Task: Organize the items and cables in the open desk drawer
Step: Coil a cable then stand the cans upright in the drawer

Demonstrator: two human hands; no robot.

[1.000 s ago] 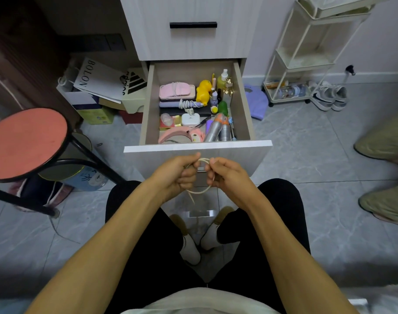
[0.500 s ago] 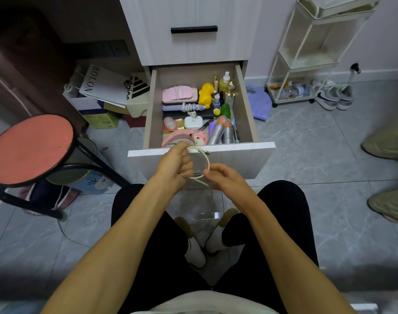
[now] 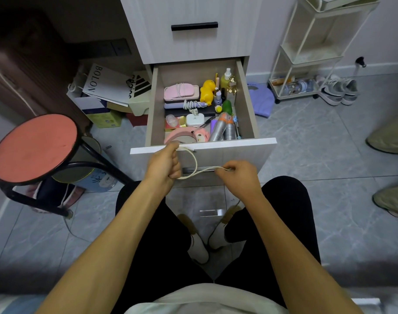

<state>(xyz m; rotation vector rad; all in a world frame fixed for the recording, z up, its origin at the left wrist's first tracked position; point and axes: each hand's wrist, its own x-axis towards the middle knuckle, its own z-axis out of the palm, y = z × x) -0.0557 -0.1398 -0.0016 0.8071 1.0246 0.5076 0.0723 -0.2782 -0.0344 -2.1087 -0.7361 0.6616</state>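
Nearest, both hands work a pale cable (image 3: 194, 164) in front of the drawer face. The left hand (image 3: 164, 165) is curled around the cable's coiled part; the right hand (image 3: 237, 175) pinches its free end, which runs toward 3 o'clock from the loop. The open drawer (image 3: 248, 105) lies just beyond at 12 o'clock, nearer the left hand. How many turns that fist hides cannot be told.

Home, prob. a bedroom corner; grey tile floor (image 3: 329, 155) w/ sneakers (image 3: 339, 91) by a white rolling cart (image 3: 306, 53); red stool (image 3: 35, 146); shopping bags (image 3: 107, 85) under the worktop; open drawer (image 3: 202, 150) full of toiletries, a yellow duck toy (image 3: 207, 90), misc. personal bits.
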